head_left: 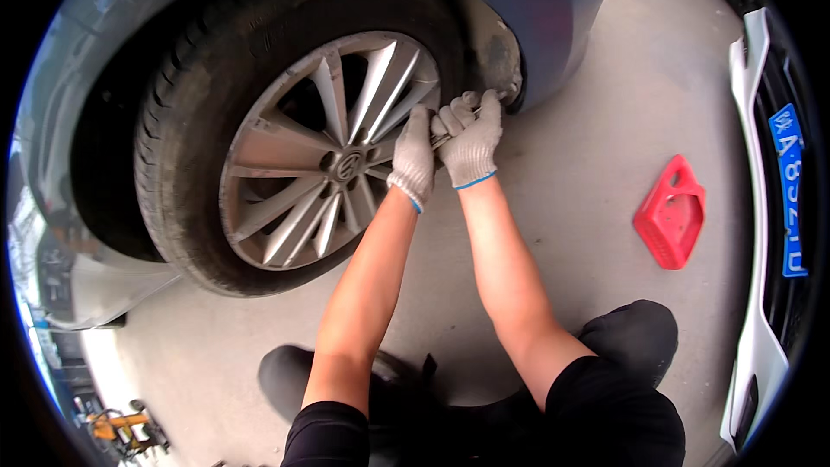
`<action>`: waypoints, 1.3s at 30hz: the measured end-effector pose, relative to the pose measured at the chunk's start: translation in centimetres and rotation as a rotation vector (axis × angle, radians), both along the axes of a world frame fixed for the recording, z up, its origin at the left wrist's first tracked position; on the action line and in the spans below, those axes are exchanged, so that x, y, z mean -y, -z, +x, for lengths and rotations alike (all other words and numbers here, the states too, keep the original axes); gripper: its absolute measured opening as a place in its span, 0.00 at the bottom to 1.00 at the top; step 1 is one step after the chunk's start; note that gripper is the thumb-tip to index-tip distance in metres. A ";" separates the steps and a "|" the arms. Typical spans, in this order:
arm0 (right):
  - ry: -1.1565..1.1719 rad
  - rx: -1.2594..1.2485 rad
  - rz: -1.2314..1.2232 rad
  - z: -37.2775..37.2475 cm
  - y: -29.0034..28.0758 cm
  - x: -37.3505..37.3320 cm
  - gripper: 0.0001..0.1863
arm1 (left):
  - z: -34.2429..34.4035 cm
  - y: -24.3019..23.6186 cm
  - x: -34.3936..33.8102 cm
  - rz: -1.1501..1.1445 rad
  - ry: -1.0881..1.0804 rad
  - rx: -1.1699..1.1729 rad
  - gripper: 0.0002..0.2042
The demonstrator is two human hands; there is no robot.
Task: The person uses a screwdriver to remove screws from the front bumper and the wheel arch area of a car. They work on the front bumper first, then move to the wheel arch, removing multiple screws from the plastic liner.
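Both my hands wear off-white knit gloves with blue cuff edges and meet at the right side of a car wheel, by the rear of the wheel arch. My left hand is upright beside the tyre's lower right edge, its fingers closed. Next to it, my right hand is curled shut close to the dirty arch liner. Something thin shows between the two hands, too small to name. The tyre is mounted on a silver multi-spoke alloy rim, with the dark blue-grey car body above.
A red plastic tray with a handle hole and small bits inside lies on the grey floor to my right. Beyond it stands a white car's front bumper with a blue plate. Orange-and-black equipment sits at the lower left.
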State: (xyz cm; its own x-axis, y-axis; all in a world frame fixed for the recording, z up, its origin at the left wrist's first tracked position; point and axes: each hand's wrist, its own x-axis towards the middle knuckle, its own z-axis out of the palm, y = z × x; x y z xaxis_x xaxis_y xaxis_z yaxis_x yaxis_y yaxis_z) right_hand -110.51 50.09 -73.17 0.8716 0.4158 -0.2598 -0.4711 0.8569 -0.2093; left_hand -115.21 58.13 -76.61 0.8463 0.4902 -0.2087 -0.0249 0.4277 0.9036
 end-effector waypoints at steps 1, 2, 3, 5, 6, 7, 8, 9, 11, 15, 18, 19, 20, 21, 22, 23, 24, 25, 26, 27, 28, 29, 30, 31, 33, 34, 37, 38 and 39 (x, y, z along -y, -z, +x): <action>0.004 -0.033 -0.028 0.0 -0.4 -0.2 0.21 | -0.1 -0.4 -0.2 -0.010 0.008 -0.035 0.24; 0.004 -0.050 -0.060 0.1 -1.0 -0.6 0.21 | 0.0 -0.6 -0.4 0.023 -0.019 -0.036 0.24; 0.020 -0.105 -0.221 -0.2 -1.0 -0.9 0.22 | -0.3 -0.7 -0.6 0.063 -0.044 -0.048 0.24; -0.051 -0.235 -0.266 -0.9 -2.1 -0.7 0.22 | -0.2 -1.0 -0.3 0.062 -0.074 -0.049 0.24; -0.083 -0.300 -0.288 -1.0 -2.9 -0.7 0.22 | -0.5 -1.1 -0.3 0.006 -0.066 -0.057 0.25; -0.042 -0.346 -0.319 -1.0 -3.2 -0.7 0.23 | -0.6 -1.6 0.3 -0.059 -0.051 -0.060 0.25; -0.015 -0.321 -0.274 -0.6 -3.0 -0.8 0.24 | -0.3 -2.1 0.9 -0.121 -0.038 -0.056 0.26; 0.017 -0.296 -0.227 -0.1 -2.7 -1.1 0.25 | 0.1 -2.8 1.1 -0.179 -0.016 -0.021 0.25; 0.034 -0.153 -0.092 0.1 -1.5 -1.2 0.28 | 0.4 -2.9 1.0 -0.278 0.012 0.015 0.25; -0.098 -0.016 0.073 -0.2 -0.2 0.4 0.25 | 0.7 -1.4 0.9 -0.241 -0.012 0.036 0.25; -0.011 -0.215 -0.262 -1.0 -2.0 -0.6 0.22 | 0.8 0.0 0.5 -0.214 -0.088 0.014 0.25; -0.005 -0.214 -0.322 -1.0 -1.6 -0.4 0.21 | 1.1 0.9 0.4 -0.228 -0.088 0.022 0.25; 0.002 -0.210 -0.371 -0.8 -1.7 -0.2 0.20 | 1.1 1.5 0.2 -0.233 -0.093 0.026 0.25; 0.008 -0.184 -0.409 -0.7 -1.2 -0.8 0.19 | 0.8 1.8 -0.7 -0.279 -0.049 0.047 0.25; 0.109 -0.167 -0.403 0.0 -0.5 -1.6 0.20 | 1.2 1.3 0.1 -0.292 -0.037 0.051 0.26; 0.065 -0.142 -0.271 0.3 -0.3 -1.4 0.21 | 1.0 0.7 0.6 -0.302 -0.035 0.051 0.26; 0.020 -0.117 -0.139 0.5 0.0 -0.8 0.23 | 1.2 0.0 1.1 -0.312 -0.032 0.057 0.27; -0.101 0.039 0.078 0.3 0.8 0.0 0.25 | 0.8 0.0 0.8 -0.295 -0.033 0.062 0.27; -0.131 0.083 0.134 0.5 1.3 0.0 0.25 | 0.7 -0.2 0.5 -0.291 -0.034 0.061 0.27; -0.160 0.126 0.192 0.6 1.8 0.1 0.25 | 0.7 -0.3 0.3 -0.284 -0.033 0.057 0.27; -0.192 0.170 0.241 0.6 1.5 0.4 0.25 | 0.8 -0.5 0.4 -0.294 -0.038 0.048 0.27; -0.146 0.088 0.147 0.5 1.0 0.0 0.24 | 1.0 -0.8 0.5 -0.305 -0.044 0.038 0.27; -0.098 0.007 0.052 0.4 0.5 -0.3 0.23 | 1.1 -1.0 0.8 -0.300 -0.070 0.014 0.26; -0.061 -0.064 -0.056 0.2 0.0 -0.5 0.22 | 1.0 -1.1 1.1 -0.292 -0.100 -0.017 0.24; 0.003 -0.180 -0.229 -0.2 -0.8 -1.2 0.20 | 0.6 0.2 0.5 -0.258 -0.141 -0.025 0.23; 0.041 -0.226 -0.298 -0.3 -1.3 -1.1 0.20 | 0.5 0.5 0.2 -0.262 -0.110 -0.005 0.24; 0.010 -0.156 -0.153 0.7 0.3 -1.2 0.21 | 0.8 0.6 -0.2 -0.304 -0.008 0.046 0.25; -0.081 -0.009 0.081 1.2 1.9 -0.5 0.22 | 0.9 0.3 0.1 -0.312 0.010 0.054 0.25; -0.174 0.143 0.316 1.4 2.9 0.3 0.23 | 1.0 -0.3 0.7 -0.284 -0.009 0.049 0.25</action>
